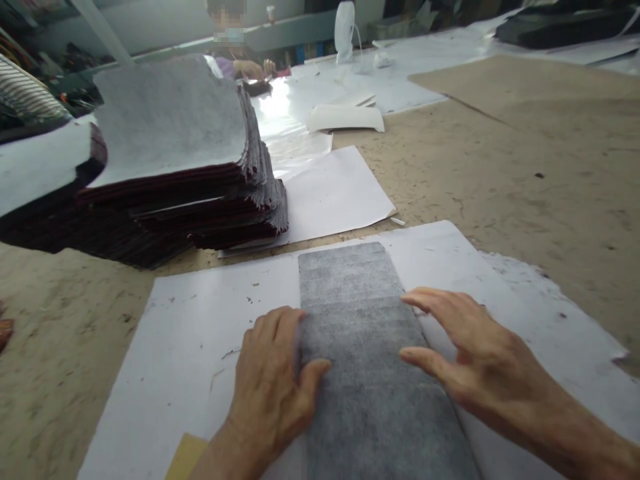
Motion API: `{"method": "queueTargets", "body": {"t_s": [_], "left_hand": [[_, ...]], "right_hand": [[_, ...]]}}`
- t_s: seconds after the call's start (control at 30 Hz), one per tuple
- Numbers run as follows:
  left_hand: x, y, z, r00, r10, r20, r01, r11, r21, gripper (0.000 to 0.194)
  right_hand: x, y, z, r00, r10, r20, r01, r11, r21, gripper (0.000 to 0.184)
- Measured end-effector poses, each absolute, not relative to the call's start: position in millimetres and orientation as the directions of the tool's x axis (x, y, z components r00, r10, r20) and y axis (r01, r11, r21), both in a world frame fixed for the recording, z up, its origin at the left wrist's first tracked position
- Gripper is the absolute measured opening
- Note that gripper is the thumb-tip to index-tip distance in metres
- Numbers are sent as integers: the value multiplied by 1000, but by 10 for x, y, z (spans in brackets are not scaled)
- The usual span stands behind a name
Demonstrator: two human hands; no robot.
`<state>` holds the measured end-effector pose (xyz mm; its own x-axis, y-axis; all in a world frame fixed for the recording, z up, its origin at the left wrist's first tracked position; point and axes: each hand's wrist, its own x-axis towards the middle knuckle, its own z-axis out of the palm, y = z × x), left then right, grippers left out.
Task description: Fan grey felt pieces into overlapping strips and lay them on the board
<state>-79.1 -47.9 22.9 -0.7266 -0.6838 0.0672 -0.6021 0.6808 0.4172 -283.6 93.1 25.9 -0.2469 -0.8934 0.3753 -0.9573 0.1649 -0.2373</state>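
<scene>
A long grey fabric-like piece (357,333) lies flat on white paper sheets in front of me, reaching from the bottom edge towards the middle. My left hand (275,380) rests along its left edge, the thumb laid over the top and apart from the fingers. On the opposite side, my right hand (470,350) has thumb and fingers spread at the right edge, the fingertips at or just over that edge. Neither hand is closed around the piece. What lies beneath the grey piece is hidden.
Tall stacks of grey-topped, dark red pieces (170,127) stand at the left. White paper (200,333) covers the worn brown table (500,167). Curved white pieces (345,118) lie farther back. A person (233,57) sits across the table, near a white upright object (345,32).
</scene>
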Motion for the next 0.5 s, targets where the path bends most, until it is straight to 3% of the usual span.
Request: {"method": "queueTargets", "body": {"t_s": [0.17, 0.33, 0.43, 0.5], "left_hand": [[-1012, -710, 280, -749, -644, -152, -620, 603, 502, 40], [-1090, -768, 318, -688, -657, -309, -698, 481, 530, 42], [-1051, -714, 310, -640, -680, -359, -746, 436, 504, 22], [-994, -652, 292, -600, -698, -390, -777, 394, 491, 22]], "right_hand": [[-3050, 732, 242, -238, -958, 161, -917, 167, -362, 34], [-3044, 614, 333, -369, -913, -172, -808, 407, -426, 27], [-2976, 662, 351, -472, -843, -258, -736, 538, -411, 15], [-2896, 763, 328, -544, -791, -281, -674, 611, -415, 23]]}}
